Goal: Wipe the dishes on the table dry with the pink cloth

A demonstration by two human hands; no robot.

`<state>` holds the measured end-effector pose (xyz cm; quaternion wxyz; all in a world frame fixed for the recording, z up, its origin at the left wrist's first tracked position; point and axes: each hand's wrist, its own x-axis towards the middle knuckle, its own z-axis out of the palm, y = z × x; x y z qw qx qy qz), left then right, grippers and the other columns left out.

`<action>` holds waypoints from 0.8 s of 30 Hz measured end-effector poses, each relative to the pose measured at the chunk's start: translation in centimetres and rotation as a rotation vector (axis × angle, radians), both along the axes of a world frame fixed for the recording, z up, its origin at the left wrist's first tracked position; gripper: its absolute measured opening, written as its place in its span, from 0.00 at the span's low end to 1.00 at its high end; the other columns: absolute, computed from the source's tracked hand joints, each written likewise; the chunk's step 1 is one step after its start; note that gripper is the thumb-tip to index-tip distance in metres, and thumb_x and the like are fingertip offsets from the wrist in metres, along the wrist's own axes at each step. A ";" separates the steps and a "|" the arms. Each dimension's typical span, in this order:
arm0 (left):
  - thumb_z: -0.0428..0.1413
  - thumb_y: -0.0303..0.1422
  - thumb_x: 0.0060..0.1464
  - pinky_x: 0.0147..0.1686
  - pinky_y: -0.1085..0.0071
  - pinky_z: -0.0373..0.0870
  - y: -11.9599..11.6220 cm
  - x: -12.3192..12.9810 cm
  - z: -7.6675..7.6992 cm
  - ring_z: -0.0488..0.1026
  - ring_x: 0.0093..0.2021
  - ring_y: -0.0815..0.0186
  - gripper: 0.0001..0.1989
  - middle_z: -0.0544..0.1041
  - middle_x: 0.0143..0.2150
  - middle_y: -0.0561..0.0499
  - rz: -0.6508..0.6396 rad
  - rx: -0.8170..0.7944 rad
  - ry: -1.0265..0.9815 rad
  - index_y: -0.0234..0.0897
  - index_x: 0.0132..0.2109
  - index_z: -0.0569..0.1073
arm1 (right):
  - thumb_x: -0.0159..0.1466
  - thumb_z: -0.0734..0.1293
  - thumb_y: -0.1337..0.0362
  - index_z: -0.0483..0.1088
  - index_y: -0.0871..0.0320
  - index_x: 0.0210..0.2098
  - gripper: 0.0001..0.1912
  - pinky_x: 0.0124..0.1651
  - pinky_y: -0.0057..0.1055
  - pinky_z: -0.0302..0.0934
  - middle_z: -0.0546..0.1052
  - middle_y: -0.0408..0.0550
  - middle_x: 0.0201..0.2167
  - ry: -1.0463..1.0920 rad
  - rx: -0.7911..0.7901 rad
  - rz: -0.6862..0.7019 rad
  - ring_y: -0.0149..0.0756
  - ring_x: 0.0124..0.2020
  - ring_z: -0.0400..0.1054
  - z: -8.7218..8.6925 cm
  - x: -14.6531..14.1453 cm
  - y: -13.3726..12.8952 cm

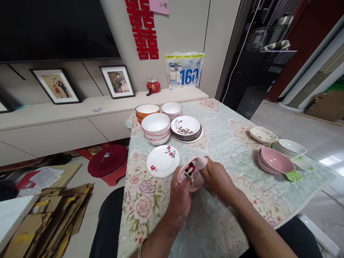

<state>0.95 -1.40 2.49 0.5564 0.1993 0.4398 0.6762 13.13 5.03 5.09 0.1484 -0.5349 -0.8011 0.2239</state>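
Note:
Over the near part of the table, both hands grip a pale pink cloth (198, 165) with a red and black cartoon print. My left hand (183, 195) closes on its left side, thumb on top. On its right side my right hand (217, 176) has its fingers curled round the edge. Whether another thing is wrapped inside the cloth I cannot tell. Just beyond my left hand lie white plates (161, 161) with red flowers. Behind these stand stacked white bowls (156, 125) with pink rims, beside a stack of brown-patterned plates (185, 126).
Orange bowls (147, 108) and smaller white bowls (172, 108) stand at the back. To the right are pink bowls (276, 160), small white bowls (291, 147) and an oval dish (263, 134). A red stool (107, 161) and flattened cardboard (56, 215) are on the left.

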 end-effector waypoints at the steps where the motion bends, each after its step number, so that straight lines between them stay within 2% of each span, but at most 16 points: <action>1: 0.57 0.25 0.41 0.36 0.70 0.69 0.1 0.0 0.2 0.72 0.35 0.65 0.18 0.77 0.35 0.51 -0.001 -0.027 -0.053 0.36 0.44 0.75 | 0.67 0.55 0.65 0.65 0.58 0.37 0.08 0.30 0.28 0.54 0.78 0.50 0.30 0.036 -0.042 0.020 0.38 0.30 0.71 0.1 0.2 0.1; 5: 0.57 0.22 0.37 0.34 0.70 0.69 0.2 -0.1 0.5 0.73 0.33 0.64 0.22 0.78 0.34 0.49 -0.056 -0.107 -0.175 0.34 0.45 0.75 | 0.64 0.57 0.67 0.68 0.57 0.33 0.09 0.34 0.29 0.60 0.78 0.47 0.33 0.145 -0.136 0.202 0.39 0.35 0.72 0.6 2.0 0.9; 6: 0.57 0.21 0.36 0.35 0.69 0.70 0.1 -0.1 0.5 0.74 0.34 0.64 0.24 0.79 0.35 0.49 -0.063 -0.107 -0.190 0.34 0.46 0.74 | 0.62 0.58 0.67 0.70 0.58 0.36 0.09 0.35 0.30 0.61 0.78 0.47 0.34 0.150 -0.117 0.185 0.39 0.35 0.72 0.7 2.6 1.2; 8: 0.57 0.20 0.35 0.39 0.67 0.71 0.1 -0.2 0.5 0.75 0.38 0.62 0.29 0.80 0.39 0.48 -0.064 -0.097 -0.220 0.36 0.49 0.73 | 0.60 0.60 0.66 0.71 0.58 0.45 0.14 0.40 0.34 0.64 0.78 0.49 0.40 0.155 0.034 0.050 0.42 0.39 0.73 1.0 3.6 1.6; 10: 0.57 0.19 0.36 0.42 0.64 0.72 0.1 -0.2 0.6 0.76 0.43 0.60 0.33 0.80 0.45 0.47 -0.075 -0.096 -0.256 0.38 0.53 0.71 | 0.60 0.62 0.65 0.67 0.59 0.54 0.22 0.46 0.40 0.65 0.76 0.55 0.47 0.159 0.267 -0.098 0.47 0.46 0.71 1.1 4.0 1.7; 12: 0.58 0.20 0.38 0.44 0.62 0.72 0.1 -0.3 0.6 0.76 0.46 0.58 0.35 0.79 0.49 0.47 -0.120 -0.097 -0.287 0.40 0.57 0.68 | 0.60 0.63 0.64 0.64 0.59 0.58 0.26 0.48 0.43 0.65 0.74 0.57 0.48 0.150 0.432 -0.151 0.49 0.49 0.70 1.3 3.9 1.4; 13: 0.58 0.20 0.39 0.44 0.62 0.72 0.1 -0.3 0.6 0.76 0.46 0.57 0.36 0.78 0.50 0.46 -0.148 -0.090 -0.294 0.41 0.58 0.67 | 0.60 0.64 0.64 0.63 0.59 0.59 0.27 0.47 0.42 0.66 0.73 0.57 0.49 0.139 0.459 -0.143 0.48 0.48 0.70 1.5 3.6 1.1; 15: 0.58 0.20 0.40 0.43 0.63 0.72 0.1 -0.3 0.6 0.76 0.45 0.57 0.36 0.78 0.50 0.46 -0.204 -0.055 -0.300 0.41 0.59 0.67 | 0.60 0.65 0.64 0.61 0.56 0.61 0.30 0.44 0.39 0.68 0.69 0.57 0.52 0.121 0.424 -0.074 0.45 0.46 0.71 1.9 2.9 0.2; 16: 0.58 0.20 0.40 0.42 0.64 0.72 0.1 -0.4 0.6 0.76 0.44 0.58 0.35 0.78 0.49 0.46 -0.226 -0.030 -0.298 0.40 0.59 0.67 | 0.59 0.66 0.65 0.60 0.55 0.62 0.32 0.43 0.37 0.69 0.66 0.57 0.56 0.119 0.371 0.004 0.43 0.46 0.71 2.1 2.6 -0.2; 19: 0.58 0.19 0.40 0.38 0.69 0.71 0.0 -0.4 0.7 0.74 0.40 0.63 0.31 0.77 0.45 0.48 -0.262 0.029 -0.283 0.38 0.54 0.70 | 0.56 0.66 0.71 0.61 0.52 0.61 0.33 0.48 0.35 0.68 0.60 0.56 0.61 0.170 0.278 0.246 0.44 0.55 0.66 2.7 1.8 -1.2; 21: 0.57 0.18 0.40 0.36 0.71 0.70 -0.1 -0.4 0.8 0.72 0.37 0.66 0.28 0.76 0.42 0.50 -0.263 0.034 -0.274 0.38 0.52 0.70 | 0.57 0.63 0.75 0.65 0.53 0.57 0.29 0.51 0.36 0.66 0.63 0.55 0.58 0.223 0.264 0.305 0.42 0.56 0.65 2.5 1.3 -1.4; 24: 0.58 0.19 0.39 0.33 0.71 0.69 -0.4 -0.2 1.1 0.71 0.36 0.66 0.27 0.74 0.39 0.52 -0.297 0.023 -0.253 0.38 0.50 0.69 | 0.61 0.59 0.77 0.70 0.57 0.47 0.19 0.46 0.32 0.65 0.70 0.52 0.46 0.228 0.239 0.266 0.37 0.45 0.69 1.5 0.4 -1.4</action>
